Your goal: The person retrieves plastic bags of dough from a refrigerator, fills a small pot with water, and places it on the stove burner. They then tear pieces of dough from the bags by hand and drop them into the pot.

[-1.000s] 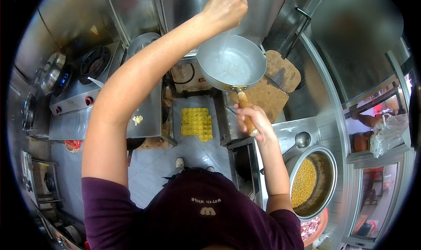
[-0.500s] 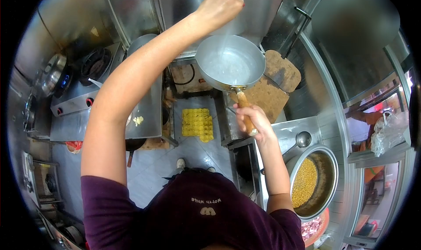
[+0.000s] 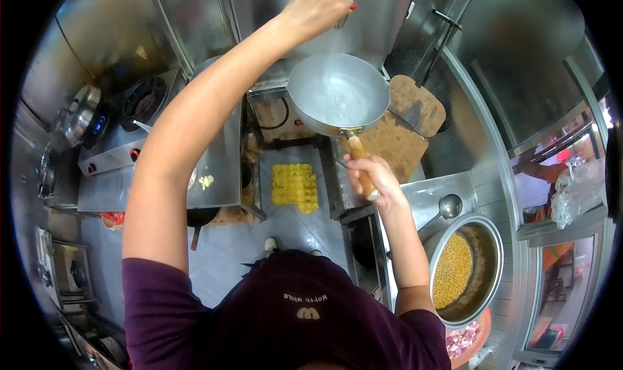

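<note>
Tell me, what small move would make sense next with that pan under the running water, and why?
Probably keep the saucepan level under the stream a little longer. The right hand grips its wooden handle, the left hand is up at the tap, water is falling, and the pan looks only shallowly filled.

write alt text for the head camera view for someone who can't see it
A person's right hand holds a metal saucepan by its wooden handle while water streams into it; the left hand reaches up to a tap. A pan of yellow kernels sits lower right.

Commercial kitchen, stainless steel counters (image 3: 220,169), gas burners (image 3: 139,97), large corn-filled pot (image 3: 466,269)
</note>
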A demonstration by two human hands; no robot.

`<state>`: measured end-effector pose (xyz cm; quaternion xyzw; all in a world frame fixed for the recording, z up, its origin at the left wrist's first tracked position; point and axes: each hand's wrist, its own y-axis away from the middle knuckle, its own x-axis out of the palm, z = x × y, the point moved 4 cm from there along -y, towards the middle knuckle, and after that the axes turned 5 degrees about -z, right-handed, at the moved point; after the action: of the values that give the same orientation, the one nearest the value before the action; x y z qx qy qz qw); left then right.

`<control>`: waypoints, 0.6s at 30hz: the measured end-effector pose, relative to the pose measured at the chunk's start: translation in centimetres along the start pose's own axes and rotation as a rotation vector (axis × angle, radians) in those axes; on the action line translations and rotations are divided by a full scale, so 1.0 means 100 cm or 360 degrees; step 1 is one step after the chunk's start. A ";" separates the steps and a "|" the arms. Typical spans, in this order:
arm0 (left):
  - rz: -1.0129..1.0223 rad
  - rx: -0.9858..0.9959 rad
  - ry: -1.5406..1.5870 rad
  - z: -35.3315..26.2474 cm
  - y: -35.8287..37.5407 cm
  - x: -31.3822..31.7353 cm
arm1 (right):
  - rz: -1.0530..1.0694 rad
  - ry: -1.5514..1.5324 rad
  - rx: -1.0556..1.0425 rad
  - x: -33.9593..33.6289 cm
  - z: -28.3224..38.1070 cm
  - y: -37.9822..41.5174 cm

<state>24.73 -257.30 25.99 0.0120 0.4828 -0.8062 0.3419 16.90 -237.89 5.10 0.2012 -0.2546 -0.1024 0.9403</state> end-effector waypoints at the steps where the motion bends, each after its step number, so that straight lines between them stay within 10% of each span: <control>1: -0.0004 0.0008 0.0002 0.000 0.000 0.000 | -0.0003 0.0001 0.0001 0.000 0.000 0.000; 10: -0.0039 -0.0039 -0.0104 -0.002 -0.008 0.003 | 0.0028 0.0007 -0.0012 -0.002 -0.001 0.000; 13: 0.0361 -0.0672 -0.0127 0.026 -0.018 0.029 | 0.0018 -0.0004 0.0005 -0.002 -0.001 -0.001; 18: 0.0544 -0.0858 0.0047 0.039 -0.021 0.051 | 0.0022 0.0029 -0.0039 -0.001 0.001 0.002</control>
<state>20.86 -262.55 27.89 0.0136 0.6750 -0.5797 0.4563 16.76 -237.73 5.25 0.1889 -0.2462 -0.0973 0.9456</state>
